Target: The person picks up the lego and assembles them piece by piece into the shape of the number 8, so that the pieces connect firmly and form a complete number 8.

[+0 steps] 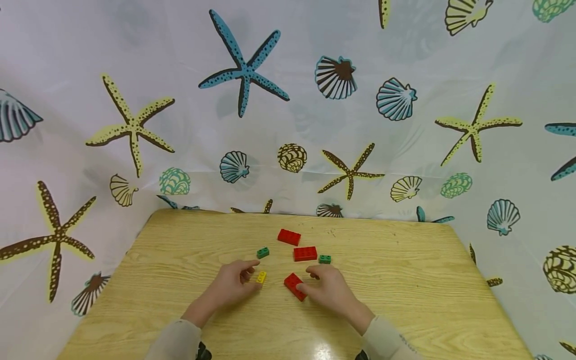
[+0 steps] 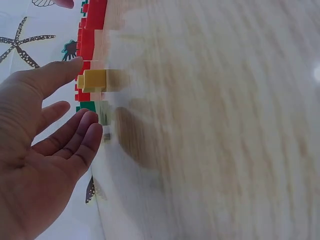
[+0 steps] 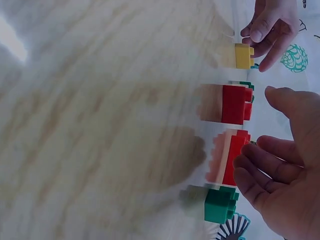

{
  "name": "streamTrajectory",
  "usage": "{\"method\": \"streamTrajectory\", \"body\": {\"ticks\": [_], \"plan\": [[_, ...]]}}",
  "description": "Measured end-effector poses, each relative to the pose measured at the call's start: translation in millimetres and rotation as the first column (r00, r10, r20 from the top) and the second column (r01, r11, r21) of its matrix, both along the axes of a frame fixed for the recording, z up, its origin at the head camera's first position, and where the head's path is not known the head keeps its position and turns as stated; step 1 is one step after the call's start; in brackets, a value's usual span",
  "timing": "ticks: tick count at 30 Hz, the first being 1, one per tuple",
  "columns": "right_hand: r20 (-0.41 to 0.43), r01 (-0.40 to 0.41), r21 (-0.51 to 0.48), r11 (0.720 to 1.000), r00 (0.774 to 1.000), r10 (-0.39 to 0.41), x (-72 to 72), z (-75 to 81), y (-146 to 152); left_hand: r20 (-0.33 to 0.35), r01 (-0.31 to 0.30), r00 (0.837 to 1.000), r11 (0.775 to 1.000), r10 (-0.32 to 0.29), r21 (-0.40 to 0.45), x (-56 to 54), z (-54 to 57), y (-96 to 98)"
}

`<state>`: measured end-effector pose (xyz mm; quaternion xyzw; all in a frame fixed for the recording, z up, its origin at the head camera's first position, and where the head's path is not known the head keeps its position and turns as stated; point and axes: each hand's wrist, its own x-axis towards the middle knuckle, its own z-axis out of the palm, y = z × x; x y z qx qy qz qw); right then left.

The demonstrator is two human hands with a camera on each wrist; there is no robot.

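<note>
On the table a small yellow toy brick (image 1: 261, 276) stands beside my left hand (image 1: 230, 284). In the left wrist view the thumb reaches up to that yellow brick (image 2: 95, 80), with the other fingers loosely bent below it. My right hand (image 1: 332, 292) hovers at the closest red brick (image 1: 292, 281), which lies at a slant; the thumb overlaps its near end in the head view. Seen from the right wrist, the thumb is apart from the red brick (image 3: 233, 104), and nothing is between the loosely bent fingers.
Farther back lie two more red bricks, one (image 1: 289, 237) behind the other (image 1: 305, 254). A small green brick (image 1: 263, 252) sits to their left, another green brick (image 1: 325, 259) to the right. A curtain printed with starfish and shells (image 1: 297, 125) hangs around the wooden table (image 1: 405, 290).
</note>
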<state>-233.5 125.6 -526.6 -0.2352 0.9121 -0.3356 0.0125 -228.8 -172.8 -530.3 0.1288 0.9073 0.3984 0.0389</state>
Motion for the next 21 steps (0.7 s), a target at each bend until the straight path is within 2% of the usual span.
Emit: {"method": "streamTrajectory", "body": {"ticks": [6, 13, 21], "plan": [[0.019, -0.017, 0.048, 0.999, 1.0, 0.016, 1.9, -5.2, -3.2, 0.029, 0.018, 0.999, 1.0, -0.018, 0.008, -1.0, -5.2, 0.3], [-0.005, -0.029, 0.116, 0.993, 1.0, 0.03, 2.8, -9.2, -7.4, 0.051, 0.037, 0.998, 0.999, -0.038, 0.016, -2.0, -2.3, 0.9], [-0.009, -0.053, 0.125, 0.991, 0.998, 0.055, 4.2, -8.0, -8.2, 0.072, 0.058, 0.996, 0.998, -0.059, 0.006, -4.9, -3.0, 2.6]]}}
